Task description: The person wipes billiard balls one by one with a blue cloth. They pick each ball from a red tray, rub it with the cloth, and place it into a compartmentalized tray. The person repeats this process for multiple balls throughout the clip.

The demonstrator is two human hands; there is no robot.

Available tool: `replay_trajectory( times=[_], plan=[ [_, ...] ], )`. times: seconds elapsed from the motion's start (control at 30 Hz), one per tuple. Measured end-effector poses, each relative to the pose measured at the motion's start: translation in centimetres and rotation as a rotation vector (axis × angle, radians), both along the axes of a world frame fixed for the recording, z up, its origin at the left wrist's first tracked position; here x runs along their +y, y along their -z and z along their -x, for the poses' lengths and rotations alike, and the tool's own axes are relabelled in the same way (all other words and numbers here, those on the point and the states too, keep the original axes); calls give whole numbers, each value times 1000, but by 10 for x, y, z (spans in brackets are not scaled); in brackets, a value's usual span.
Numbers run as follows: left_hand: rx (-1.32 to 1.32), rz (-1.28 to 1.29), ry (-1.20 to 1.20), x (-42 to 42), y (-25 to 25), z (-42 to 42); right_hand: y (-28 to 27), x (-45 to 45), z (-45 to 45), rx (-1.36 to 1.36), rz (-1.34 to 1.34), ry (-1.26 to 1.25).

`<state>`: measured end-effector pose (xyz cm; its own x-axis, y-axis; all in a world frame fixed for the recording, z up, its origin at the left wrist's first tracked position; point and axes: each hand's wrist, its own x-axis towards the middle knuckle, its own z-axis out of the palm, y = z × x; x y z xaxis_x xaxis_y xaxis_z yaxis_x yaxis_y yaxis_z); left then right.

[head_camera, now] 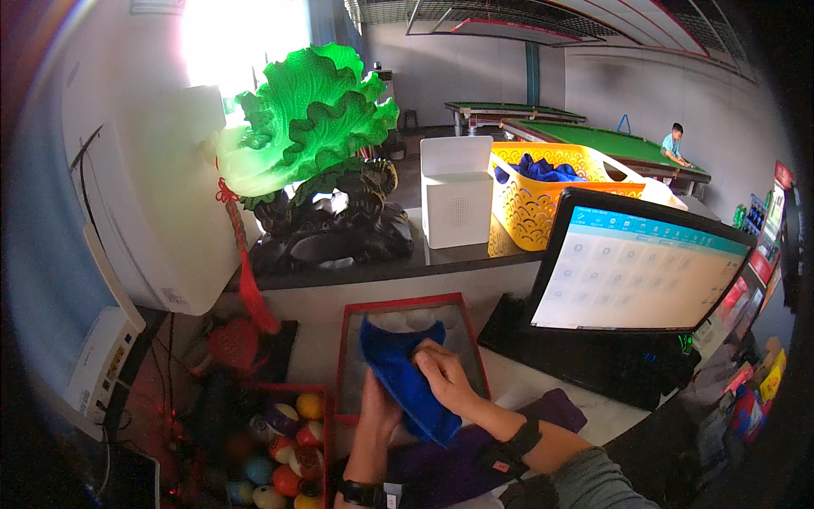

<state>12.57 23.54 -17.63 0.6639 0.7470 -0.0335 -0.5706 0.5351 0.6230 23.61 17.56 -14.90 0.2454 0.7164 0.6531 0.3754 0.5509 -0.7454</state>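
My right hand [445, 375] grips a blue cloth [407, 382] with its fingers curled into the upper right side. Beneath the cloth, my left hand [383, 401] supports it from the left, its fingers mostly hidden. Whether something lies inside the cloth cannot be seen. Both hands are over a shallow red-edged box [348, 356], with several pale balls [416, 318] along its far end. To the lower left, a red box [327, 432] holds several coloured billiard balls [286, 483]. A purple cloth [439, 467] lies under my forearms.
A tilted monitor [636, 273] stands at the right. A raised ledge [445, 256] carries a green cabbage ornament [305, 121], a white box [458, 213] and a yellow basket [528, 210] of blue cloths. A router [105, 362] sits left. A person [673, 143] leans at a billiard table [610, 143].
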Motion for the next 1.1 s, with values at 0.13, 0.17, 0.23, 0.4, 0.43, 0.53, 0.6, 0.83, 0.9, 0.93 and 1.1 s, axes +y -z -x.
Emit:
replay_trajectory(
  times=[0.13,0.17,0.23,0.4,0.43,0.53,0.6,0.83,0.9,0.93,1.1],
  plan=[
    [30,43,16,-1,-3,-1,2,1,4,-73,-48,122],
    [29,46,30,0,-2,-1,2,0,6,-99,-61,167],
    [37,54,50,0,1,-1,-2,-6,11,-107,-39,224],
    [18,26,65,9,14,-3,-3,-18,19,-157,-103,266],
    [-26,49,66,8,11,-2,-3,-21,19,-139,-84,307],
    [-104,117,57,5,0,1,4,-45,5,-117,8,458],
    [-88,163,45,5,-1,3,8,-68,-15,-185,122,566],
    [-143,74,163,2,-3,-1,46,-145,-43,-837,469,411],
    [-114,69,182,0,-11,-1,43,-152,-36,-873,479,376],
    [-106,51,226,6,-11,1,40,-153,-31,-886,511,381],
    [-130,72,59,-4,-42,-8,44,-161,-21,-909,553,425]
  ],
)
